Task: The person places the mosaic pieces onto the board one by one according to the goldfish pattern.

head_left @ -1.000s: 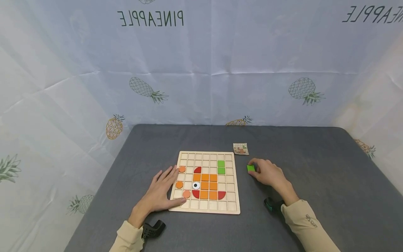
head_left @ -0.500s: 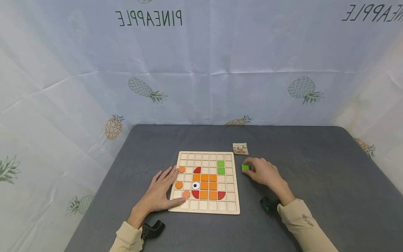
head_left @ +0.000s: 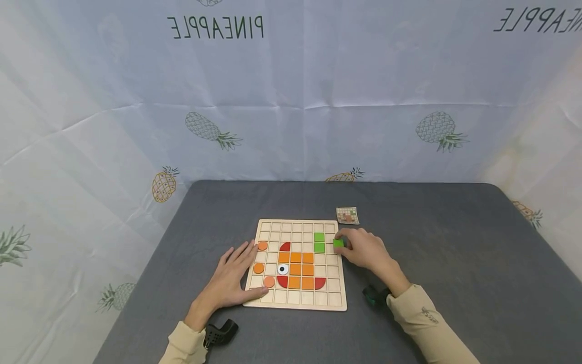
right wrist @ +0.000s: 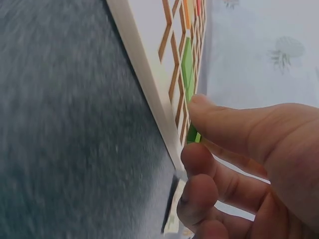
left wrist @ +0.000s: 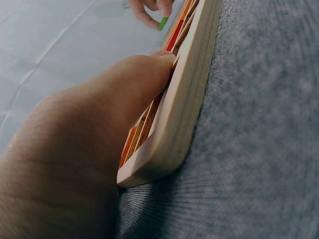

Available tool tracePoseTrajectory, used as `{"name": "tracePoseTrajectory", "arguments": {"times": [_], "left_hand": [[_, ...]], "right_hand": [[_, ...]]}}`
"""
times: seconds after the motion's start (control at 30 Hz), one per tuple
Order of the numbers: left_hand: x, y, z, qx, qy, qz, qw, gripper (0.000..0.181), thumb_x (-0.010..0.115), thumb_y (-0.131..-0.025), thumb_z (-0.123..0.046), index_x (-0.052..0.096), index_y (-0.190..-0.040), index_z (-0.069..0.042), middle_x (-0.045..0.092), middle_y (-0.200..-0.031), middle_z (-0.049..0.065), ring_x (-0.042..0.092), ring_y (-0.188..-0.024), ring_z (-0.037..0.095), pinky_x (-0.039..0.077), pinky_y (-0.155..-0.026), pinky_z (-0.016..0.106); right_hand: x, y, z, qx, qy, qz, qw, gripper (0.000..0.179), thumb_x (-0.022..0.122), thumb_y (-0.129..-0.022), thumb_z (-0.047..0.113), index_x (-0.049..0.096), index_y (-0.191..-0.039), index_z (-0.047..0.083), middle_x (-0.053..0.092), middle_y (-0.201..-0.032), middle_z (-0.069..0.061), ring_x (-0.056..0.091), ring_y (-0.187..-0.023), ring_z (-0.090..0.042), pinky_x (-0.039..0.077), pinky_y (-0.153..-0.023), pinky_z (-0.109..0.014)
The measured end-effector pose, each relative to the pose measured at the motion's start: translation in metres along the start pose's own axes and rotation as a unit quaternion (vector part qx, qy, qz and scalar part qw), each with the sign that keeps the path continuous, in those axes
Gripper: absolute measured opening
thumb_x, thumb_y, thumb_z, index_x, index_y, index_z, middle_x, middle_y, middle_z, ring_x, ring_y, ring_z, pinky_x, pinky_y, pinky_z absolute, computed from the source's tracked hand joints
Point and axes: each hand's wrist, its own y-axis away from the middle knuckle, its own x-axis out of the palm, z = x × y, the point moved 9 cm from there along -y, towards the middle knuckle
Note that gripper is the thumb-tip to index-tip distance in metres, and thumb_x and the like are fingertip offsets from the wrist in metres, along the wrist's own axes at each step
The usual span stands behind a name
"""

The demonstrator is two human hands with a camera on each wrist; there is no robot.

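A square wooden grid board (head_left: pixel 295 299) lies on the table, bearing orange squares (head_left: pixel 295 270), red quarter-round pieces (head_left: pixel 320 283), a white eye piece (head_left: pixel 282 269) and orange discs (head_left: pixel 258 268). Two green squares (head_left: pixel 320 241) sit in its upper right cells. My left hand (head_left: pixel 232 278) rests on the board's left edge, fingers spread and straight, thumb along the front corner. My right hand (head_left: pixel 366 248) pinches a green square tile (head_left: pixel 338 243) between thumb and fingers over the board's right edge. In the right wrist view the fingers partly cover that tile (right wrist: pixel 193 133).
A small pattern card (head_left: pixel 347 216) lies just beyond the board's far right corner. The dark grey table (head_left: pixel 445 242) reaches back to a pineapple-print curtain (head_left: pixel 364 76). Black wrist devices (head_left: pixel 221 332) hang below both wrists.
My right hand has moved left with the green tile, from the table beside the board to over its right edge. The left hand has stayed in place.
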Motion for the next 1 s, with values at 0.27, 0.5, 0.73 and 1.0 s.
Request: {"name": "tracePoseTrajectory", "arguments": {"times": [0.27,0.5,0.73,1.0], "left_hand": [[-0.002,0.000,0.000,0.000,0.001,-0.002,1.0000,0.104,0.066,-0.083,-0.069,0.033,-0.161,-0.009,0.031,-0.169,0.010,0.032,-0.156,0.034,0.020,-0.122,0.063],[-0.001,0.002,-0.001,0.003,0.002,-0.003,1.0000,0.104,0.065,-0.083,-0.070,0.032,-0.161,-0.009,0.031,-0.169,0.010,0.032,-0.156,0.034,0.020,-0.122,0.063],[-0.002,0.002,-0.001,0.005,0.003,-0.005,1.0000,0.103,0.066,-0.083,-0.068,0.033,-0.161,-0.008,0.031,-0.168,0.011,0.033,-0.155,0.035,0.020,-0.122,0.063],[-0.001,0.001,-0.002,0.002,0.005,0.000,1.0000,0.104,0.066,-0.083,-0.069,0.033,-0.161,-0.008,0.031,-0.168,0.012,0.032,-0.156,0.035,0.019,-0.122,0.063]], "right_hand": [[0.007,-0.005,0.012,-0.022,0.004,-0.009,0.9997,0.027,0.078,-0.091,0.026,0.075,-0.114,0.013,0.050,-0.060,0.002,0.043,-0.048,-0.012,0.028,-0.045,-0.024],[0.015,-0.009,0.010,-0.005,0.011,-0.002,0.9999,0.027,0.080,-0.089,0.027,0.076,-0.112,0.014,0.053,-0.060,0.003,0.047,-0.048,-0.012,0.031,-0.044,-0.025],[0.017,-0.008,0.008,0.000,0.002,-0.002,1.0000,0.028,0.081,-0.089,0.027,0.076,-0.112,0.014,0.052,-0.061,0.002,0.045,-0.049,-0.012,0.029,-0.045,-0.024],[0.016,-0.006,0.006,0.004,-0.003,0.005,1.0000,0.031,0.081,-0.089,0.027,0.075,-0.116,0.014,0.053,-0.062,0.003,0.046,-0.051,-0.012,0.030,-0.046,-0.024]]}}
